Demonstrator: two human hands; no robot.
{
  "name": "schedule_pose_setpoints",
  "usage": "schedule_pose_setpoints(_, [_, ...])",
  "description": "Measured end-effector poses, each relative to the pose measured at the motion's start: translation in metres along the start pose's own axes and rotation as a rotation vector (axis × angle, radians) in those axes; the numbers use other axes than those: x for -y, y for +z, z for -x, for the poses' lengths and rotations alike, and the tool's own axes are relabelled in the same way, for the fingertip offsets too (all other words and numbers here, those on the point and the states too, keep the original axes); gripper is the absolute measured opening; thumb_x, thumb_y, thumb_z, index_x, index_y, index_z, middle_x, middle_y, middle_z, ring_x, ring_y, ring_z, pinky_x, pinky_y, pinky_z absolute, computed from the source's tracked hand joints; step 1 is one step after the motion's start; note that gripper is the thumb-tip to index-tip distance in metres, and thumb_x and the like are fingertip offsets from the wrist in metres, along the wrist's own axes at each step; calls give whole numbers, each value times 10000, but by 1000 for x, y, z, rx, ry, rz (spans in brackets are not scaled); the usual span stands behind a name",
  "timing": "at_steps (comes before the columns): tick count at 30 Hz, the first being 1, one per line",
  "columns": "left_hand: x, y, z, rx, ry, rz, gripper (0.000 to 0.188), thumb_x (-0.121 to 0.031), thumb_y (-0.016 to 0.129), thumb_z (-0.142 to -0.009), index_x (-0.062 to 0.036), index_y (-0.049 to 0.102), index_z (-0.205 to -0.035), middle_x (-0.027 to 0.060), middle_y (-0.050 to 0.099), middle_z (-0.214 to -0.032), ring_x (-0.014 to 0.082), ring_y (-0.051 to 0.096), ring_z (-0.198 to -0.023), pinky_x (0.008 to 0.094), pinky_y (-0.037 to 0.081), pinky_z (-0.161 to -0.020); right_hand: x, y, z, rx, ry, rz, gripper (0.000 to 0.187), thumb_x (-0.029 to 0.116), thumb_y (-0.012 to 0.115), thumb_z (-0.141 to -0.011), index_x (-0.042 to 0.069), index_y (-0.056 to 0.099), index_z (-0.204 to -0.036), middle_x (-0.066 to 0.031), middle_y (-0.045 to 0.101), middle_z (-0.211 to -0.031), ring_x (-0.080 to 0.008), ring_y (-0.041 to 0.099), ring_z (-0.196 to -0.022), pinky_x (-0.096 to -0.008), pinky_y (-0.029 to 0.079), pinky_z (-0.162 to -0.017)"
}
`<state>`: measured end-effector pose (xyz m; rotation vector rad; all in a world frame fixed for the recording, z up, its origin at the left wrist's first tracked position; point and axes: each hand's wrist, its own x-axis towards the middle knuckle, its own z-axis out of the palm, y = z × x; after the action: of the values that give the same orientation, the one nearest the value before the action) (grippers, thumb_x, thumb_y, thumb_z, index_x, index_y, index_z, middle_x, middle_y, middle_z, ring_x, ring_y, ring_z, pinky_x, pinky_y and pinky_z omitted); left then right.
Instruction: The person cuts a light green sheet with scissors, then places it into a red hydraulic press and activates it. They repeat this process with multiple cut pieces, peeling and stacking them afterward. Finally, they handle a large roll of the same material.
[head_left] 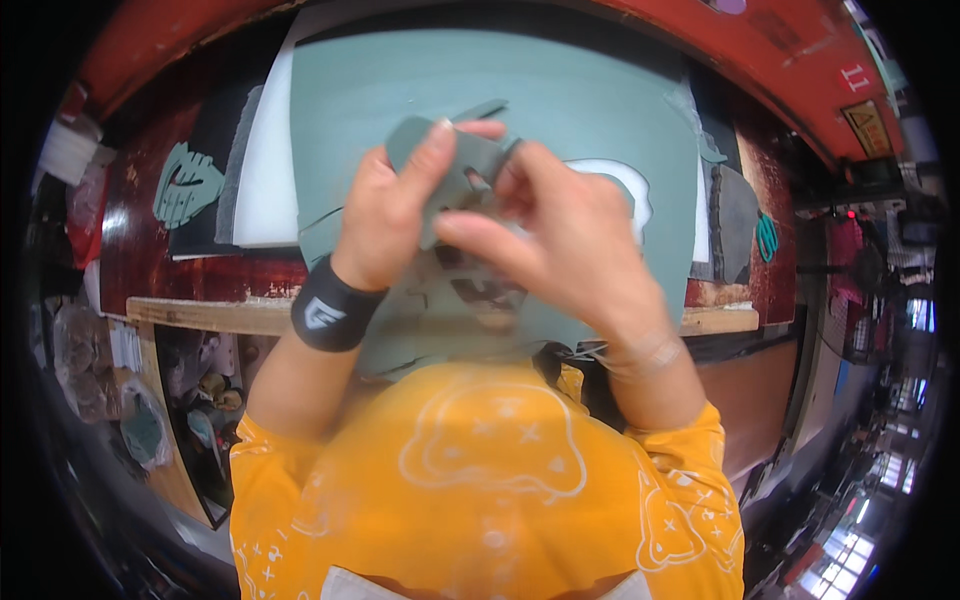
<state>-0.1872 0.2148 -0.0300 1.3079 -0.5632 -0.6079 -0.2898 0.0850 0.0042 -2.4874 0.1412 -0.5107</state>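
My left hand (382,222), with a black wristband (335,308) on its wrist, grips a cut grey-green piece of sheet material (476,154), its thumb pressed on top. My right hand (572,240) is at the piece's right edge, fingers curled against it and thumb stretched toward my left hand; motion blurs it somewhat. Both hands are above a large grey-green sheet (590,95) on the table. A cut-out in the sheet, right of my right hand, shows a white layer (628,185). Below my hands, more openings in the sheet are blurred.
Grey-green cut pieces (188,187) lie on a dark layer at the left. A dark grey piece (734,225) and green-handled scissors (767,237) are at the right. A red machine beam (770,60) spans the far side. The table's wooden front edge (215,312) is near me.
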Motion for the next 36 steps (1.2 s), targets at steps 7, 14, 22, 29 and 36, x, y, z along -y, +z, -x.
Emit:
schedule_pose_setpoints(7, [14, -36, -32, 2, -50, 198, 413, -353, 411, -990, -22, 649, -1052, 47, 642, -927, 118, 590, -855, 258, 460, -822, -31, 26, 11, -36, 14, -109, 233, 227, 571, -858, 52, 550, -705, -160, 546, -632, -376, 531, -599, -441, 413, -529])
schedule_pose_setpoints(14, [-46, -136, -128, -254, 283, 724, 466, -376, 245, -1003, -29, 554, -1014, 146, 621, -962, 309, 576, -1004, 432, 439, -940, -52, 40, 75, 430, 139, -51, 200, 174, 586, -844, 12, 557, -730, -157, 546, -678, -358, 511, -630, -385, 432, -570])
schedule_pose_setpoints(22, [-90, -138, -41, -172, 536, -1116, 343, -273, 423, -976, 3, 613, -1052, 78, 651, -935, 184, 624, -752, 304, 507, -711, -50, 53, 60, 716, 142, -759, 200, 231, 620, -840, 57, 656, -930, -63, 604, -789, -195, 570, -817, -318, 456, -788])
schedule_pose_setpoints(29, [31, -87, 103, 464, 467, -1007, 495, -75, 677, -649, -155, 618, -1134, 41, 521, -801, 242, 548, -721, 358, 492, -729, -67, 89, 36, 1141, 324, -1096, 299, 285, 585, -867, 18, 703, -800, -33, 668, -820, -125, 573, -817, -278, 452, -800])
schedule_pose_setpoints(36, [61, -83, 119, 300, 615, -1059, 473, -80, 637, -694, -136, 606, -1163, 62, 513, -889, 253, 546, -817, 373, 475, -810, -83, 115, 58, 986, 575, -1876, 254, 207, 640, -838, -44, 636, -800, -135, 657, -922, -240, 592, -842, -345, 452, -803])
